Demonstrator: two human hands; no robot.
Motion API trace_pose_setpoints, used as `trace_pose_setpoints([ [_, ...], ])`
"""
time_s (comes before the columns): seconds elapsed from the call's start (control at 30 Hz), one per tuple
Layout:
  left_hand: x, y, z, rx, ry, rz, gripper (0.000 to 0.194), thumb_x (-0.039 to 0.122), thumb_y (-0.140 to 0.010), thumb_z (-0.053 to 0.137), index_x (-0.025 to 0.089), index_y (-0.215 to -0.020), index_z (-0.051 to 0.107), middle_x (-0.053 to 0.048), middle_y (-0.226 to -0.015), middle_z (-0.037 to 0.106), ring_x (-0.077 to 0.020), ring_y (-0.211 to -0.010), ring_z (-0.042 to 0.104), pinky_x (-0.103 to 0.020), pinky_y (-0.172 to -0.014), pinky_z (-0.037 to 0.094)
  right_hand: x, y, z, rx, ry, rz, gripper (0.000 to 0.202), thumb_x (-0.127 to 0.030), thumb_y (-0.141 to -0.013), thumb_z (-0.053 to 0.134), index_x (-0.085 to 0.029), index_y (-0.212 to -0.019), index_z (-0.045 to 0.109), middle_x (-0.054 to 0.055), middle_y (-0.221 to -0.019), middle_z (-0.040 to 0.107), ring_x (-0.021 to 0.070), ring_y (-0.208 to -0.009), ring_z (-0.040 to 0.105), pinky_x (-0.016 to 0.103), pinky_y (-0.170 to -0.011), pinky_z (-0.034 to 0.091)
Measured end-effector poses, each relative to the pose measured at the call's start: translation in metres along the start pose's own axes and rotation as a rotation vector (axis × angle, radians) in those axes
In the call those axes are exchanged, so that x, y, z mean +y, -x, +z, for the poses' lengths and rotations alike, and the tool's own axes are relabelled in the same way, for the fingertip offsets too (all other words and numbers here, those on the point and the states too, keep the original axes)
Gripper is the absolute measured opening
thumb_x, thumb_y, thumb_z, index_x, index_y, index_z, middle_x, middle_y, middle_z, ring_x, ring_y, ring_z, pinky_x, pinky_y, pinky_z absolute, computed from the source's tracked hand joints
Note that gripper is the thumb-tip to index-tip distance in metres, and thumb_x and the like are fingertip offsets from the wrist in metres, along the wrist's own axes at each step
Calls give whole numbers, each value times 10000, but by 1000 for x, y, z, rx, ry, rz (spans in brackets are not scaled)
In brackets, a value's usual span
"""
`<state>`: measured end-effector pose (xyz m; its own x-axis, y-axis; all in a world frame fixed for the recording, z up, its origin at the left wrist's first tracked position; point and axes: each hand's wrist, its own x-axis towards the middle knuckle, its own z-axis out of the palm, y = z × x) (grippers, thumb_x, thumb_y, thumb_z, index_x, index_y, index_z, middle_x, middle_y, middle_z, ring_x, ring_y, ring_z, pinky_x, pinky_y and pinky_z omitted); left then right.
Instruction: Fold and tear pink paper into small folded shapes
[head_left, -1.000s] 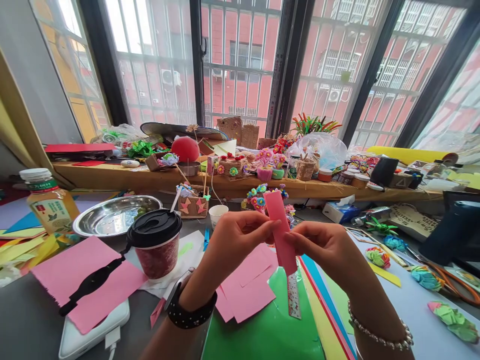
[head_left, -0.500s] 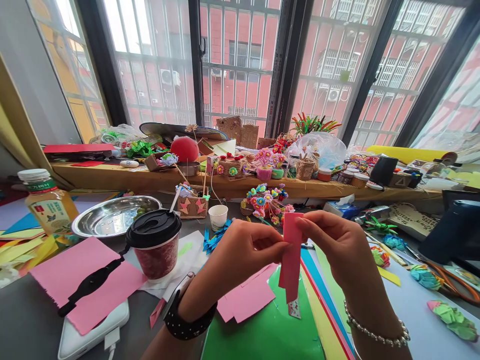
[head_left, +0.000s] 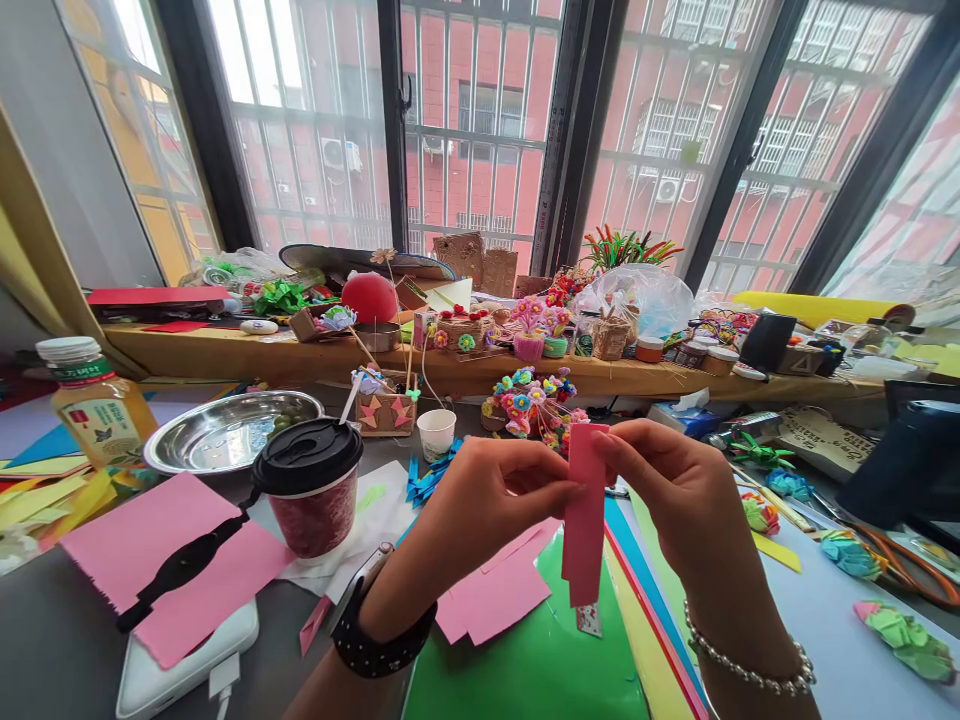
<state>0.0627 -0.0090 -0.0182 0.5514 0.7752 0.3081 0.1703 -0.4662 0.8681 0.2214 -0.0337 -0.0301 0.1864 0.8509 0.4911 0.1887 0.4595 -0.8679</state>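
Observation:
A folded pink paper strip [head_left: 585, 540] hangs upright between my hands, its lower ends uneven. My left hand [head_left: 517, 485] pinches its left edge; my right hand [head_left: 664, 480] grips its top right corner between thumb and fingers. Beneath lies a green sheet or folder [head_left: 525, 670] with cut pink paper pieces [head_left: 495, 595] on it. A small patterned piece [head_left: 589, 619] shows just below the strip's end. Further left, a larger pink sheet [head_left: 187, 550] lies under a black strap [head_left: 187, 560], partly over a white power bank [head_left: 187, 660].
A lidded cup [head_left: 309, 490], a metal plate [head_left: 225, 430] and a juice bottle [head_left: 97, 405] stand at the left. Ahead are a paper cup [head_left: 436, 434] and pipe-cleaner flowers [head_left: 529, 400]. Orange-handled scissors [head_left: 915, 570] and paper flowers [head_left: 851, 553] lie right.
The strip's layers have come closer together at the lower end, and the strip has shifted very slightly right. Both hands keep their hold.

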Motion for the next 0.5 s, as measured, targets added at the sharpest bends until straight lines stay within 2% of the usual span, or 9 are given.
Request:
trace_pose_setpoints([
  [0.1,-2,-1,0,35,76,-20,129,257,-712,609,147,-729,675,-15,-674,676,-128,-634,613,-193,-578,476,0,0,-1,-6,-13,21,128,-328,-691,642,-203,-689,668,0,-617,652,133,-571,579,224,-493,464],
  [0.23,-4,-4,-3,142,263,-24,99,238,-691,635,143,-699,660,2,-675,670,-120,-641,623,-193,-604,502,-4,0,0,-134,-26,151,203,-364,-668,657,-189,-768,680,29,-697,681,177,-659,616,267,-563,483],
  [0.37,-1,-6,-6,296,223,-52,109,240,-676,651,133,-654,651,17,-623,658,-90,-583,597,-145,-531,472,-6,0,1,-258,49,186,212,-381,-674,647,-178,-724,684,21,-651,667,152,-607,582,245,-531,446],
  [0.5,1,-5,-7,299,196,-60,118,248,-676,652,133,-650,657,18,-606,655,-80,-554,585,-132,-490,451,-6,0,2,-260,72,176,193,-362,-688,639,-176,-704,686,17,-639,661,133,-577,548,228,-500,412],
])
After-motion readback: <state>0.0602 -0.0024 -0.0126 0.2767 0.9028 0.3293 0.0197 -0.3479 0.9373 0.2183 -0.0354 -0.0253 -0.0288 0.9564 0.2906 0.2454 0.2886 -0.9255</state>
